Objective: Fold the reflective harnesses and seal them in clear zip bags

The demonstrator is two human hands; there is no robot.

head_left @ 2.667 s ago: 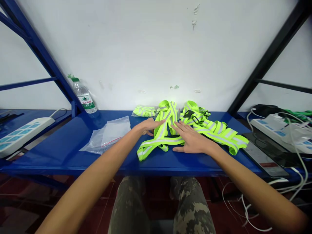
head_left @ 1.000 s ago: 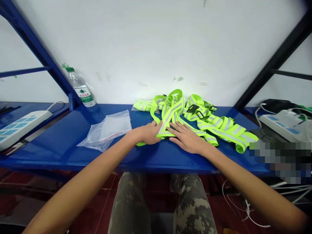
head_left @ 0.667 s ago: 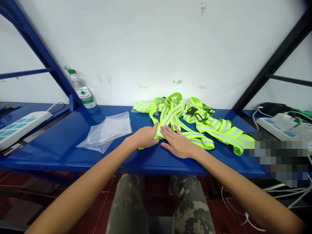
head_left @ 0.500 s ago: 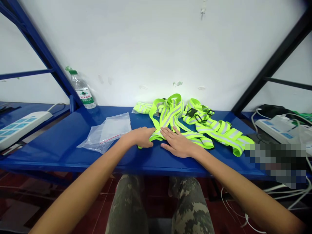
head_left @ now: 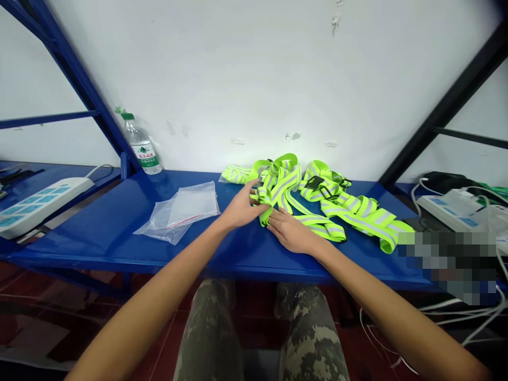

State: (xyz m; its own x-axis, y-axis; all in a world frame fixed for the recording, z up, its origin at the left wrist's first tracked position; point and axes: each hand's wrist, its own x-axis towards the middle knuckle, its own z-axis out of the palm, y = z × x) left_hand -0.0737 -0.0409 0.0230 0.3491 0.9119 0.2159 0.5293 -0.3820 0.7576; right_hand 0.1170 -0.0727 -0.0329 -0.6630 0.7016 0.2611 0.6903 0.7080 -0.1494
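A neon-yellow reflective strap vest with grey stripes lies loosely bundled before me. My left hand is closed round a folded part of its strap, thumb in front and fingers behind. My right hand rests on the strap's near end, fingers stretched and flat, palm down on the table. Against the right side of this bundle lies a second reflective strap vest with black buckles, trailing toward the right edge. Behind the left hand, a packed bundle of the same straps shows partly in clear plastic.
The blue table runs along a white wall. Clear zip bags lie at left, with a green-capped water bottle leaning on the wall behind. Power strips flank the table, and cables hang at right beside a blurred-out patch.
My left hand has moved up and away from me, folding the strap's near end over. My right hand stays low on the strap, shifted slightly right. The view has shifted slightly.
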